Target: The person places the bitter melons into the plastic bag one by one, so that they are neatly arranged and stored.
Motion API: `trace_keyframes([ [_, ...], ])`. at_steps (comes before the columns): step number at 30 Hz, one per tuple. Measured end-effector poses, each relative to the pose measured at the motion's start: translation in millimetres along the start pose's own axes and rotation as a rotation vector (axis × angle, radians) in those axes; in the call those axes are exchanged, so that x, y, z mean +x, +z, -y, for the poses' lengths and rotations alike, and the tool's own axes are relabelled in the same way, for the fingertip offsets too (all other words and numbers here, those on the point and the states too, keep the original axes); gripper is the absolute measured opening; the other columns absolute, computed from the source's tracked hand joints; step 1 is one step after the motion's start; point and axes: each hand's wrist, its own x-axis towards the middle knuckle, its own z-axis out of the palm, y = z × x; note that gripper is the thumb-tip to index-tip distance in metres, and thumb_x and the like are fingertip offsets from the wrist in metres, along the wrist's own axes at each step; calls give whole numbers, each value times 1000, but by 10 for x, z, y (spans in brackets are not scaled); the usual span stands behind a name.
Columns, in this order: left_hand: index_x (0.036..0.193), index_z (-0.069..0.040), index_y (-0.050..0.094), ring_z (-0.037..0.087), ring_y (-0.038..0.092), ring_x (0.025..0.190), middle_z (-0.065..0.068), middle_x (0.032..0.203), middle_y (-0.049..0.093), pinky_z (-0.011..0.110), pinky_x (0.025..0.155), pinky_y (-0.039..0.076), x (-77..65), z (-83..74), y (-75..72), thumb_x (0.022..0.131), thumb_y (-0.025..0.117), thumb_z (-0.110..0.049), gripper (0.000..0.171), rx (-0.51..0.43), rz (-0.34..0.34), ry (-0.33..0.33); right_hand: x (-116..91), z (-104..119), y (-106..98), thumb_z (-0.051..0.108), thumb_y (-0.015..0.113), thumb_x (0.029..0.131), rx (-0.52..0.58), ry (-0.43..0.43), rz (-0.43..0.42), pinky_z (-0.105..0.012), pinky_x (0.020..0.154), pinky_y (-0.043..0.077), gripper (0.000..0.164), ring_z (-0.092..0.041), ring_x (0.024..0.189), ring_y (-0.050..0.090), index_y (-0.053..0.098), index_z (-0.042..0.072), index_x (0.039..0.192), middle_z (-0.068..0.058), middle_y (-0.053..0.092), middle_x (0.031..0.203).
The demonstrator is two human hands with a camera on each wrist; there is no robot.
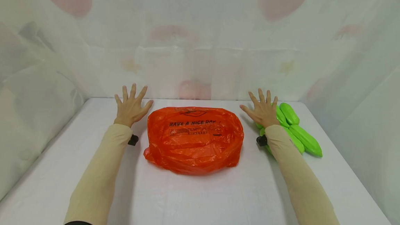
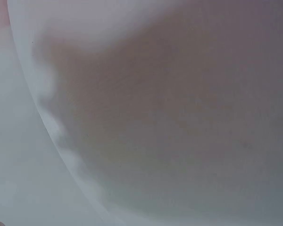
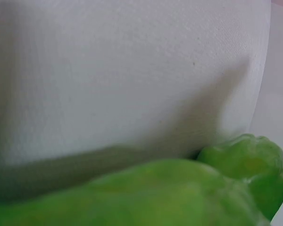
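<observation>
Both hands are apart from each other, fingers straight and spread, neither holding anything. The left hand (image 1: pixel 129 108) is over the far left part of the white surface (image 1: pixel 200 200); the left wrist view shows a blurred, hand-shaped shadow on that surface. The right hand (image 1: pixel 262 111) is at the far right part, above or against several elongated, glossy green items (image 1: pixel 303 136); contact with them cannot be determined. These items lie in a cluster, partly hidden under the right hand and forearm and extending to their right. A crumpled red-orange plastic bag (image 1: pixel 195 141) lies on the surface between the hands, mostly nearer the person than they are, touching neither. Its upper face bears dark print reading "HAVE A NICE DAY". Beige sleeves (image 1: pixel 97 180) cover both forearms. Beyond the hands hangs a pale curtain (image 1: pixel 231 68) with faded pink shapes.
</observation>
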Motion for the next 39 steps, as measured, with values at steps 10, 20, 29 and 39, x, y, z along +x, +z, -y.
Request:
trace_keyframes([
  [10,160,-27,13,55,-10,148,23,166,0,80,109,-8,-16,-8,-26,97,33,-62,75,6,7,-13,22,-10,-5,68,39,94,-5,-4,7,-74,114,-7,83,-52,150,-4,23,19,159,-22,7,166],
  [20,160,-27,13,55,-9,148,23,165,0,80,109,-9,-27,-31,-64,97,33,-62,74,6,10,-11,22,1,-26,70,36,93,-4,-2,10,-73,115,-8,84,-52,150,-4,22,18,159,-22,7,166],
  [29,160,-26,13,56,-6,147,24,165,2,80,109,-7,-30,-29,-69,97,34,-60,74,14,4,-14,15,-9,-36,70,36,94,7,0,11,-73,115,-7,84,-52,150,-3,22,18,159,-23,7,166],
  [39,160,-24,14,57,-4,147,26,165,3,81,109,-5,-76,-17,-110,98,35,-57,73,1,5,-21,4,-16,-69,71,35,94,7,-5,10,-74,115,-3,85,-53,149,1,22,18,159,-24,9,165],
])
